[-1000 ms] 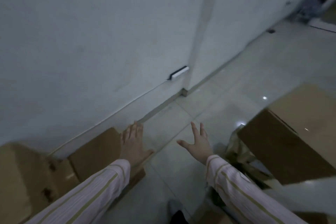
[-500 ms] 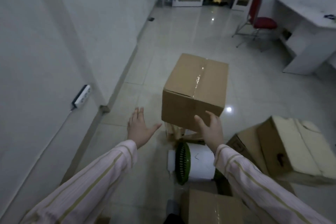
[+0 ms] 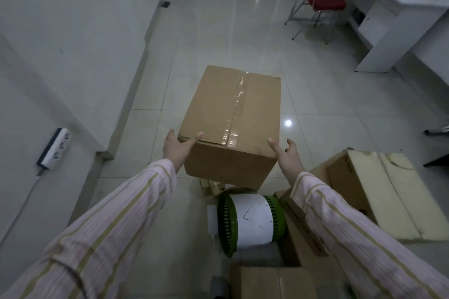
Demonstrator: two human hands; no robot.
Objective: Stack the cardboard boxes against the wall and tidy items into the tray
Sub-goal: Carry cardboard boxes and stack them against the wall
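A closed brown cardboard box point(image 3: 233, 114) with clear tape along its top sits in the middle of the floor, resting partly on a small piece of cardboard point(image 3: 211, 185). My left hand point(image 3: 176, 148) is at its near left corner, thumb lying on the top edge and fingers along the left side. My right hand point(image 3: 288, 155) is spread at the near right corner, thumb close to the edge; contact is unclear. More boxes lie nearby: a pale-topped box point(image 3: 384, 192) at right, another point(image 3: 297, 228) under my right forearm, and a third point(image 3: 272, 281) at the bottom.
A white cylinder with green slatted ends point(image 3: 247, 223) lies on its side just below the taped box. The white wall point(image 3: 73, 43) runs along the left with a power strip point(image 3: 54, 144) on it. A red chair point(image 3: 325, 2) and white desk point(image 3: 393, 14) stand far right.
The view swung from the wall to the room. Both hands reached the taped box: the left went from apart to its left corner, the right shifted to the right corner.
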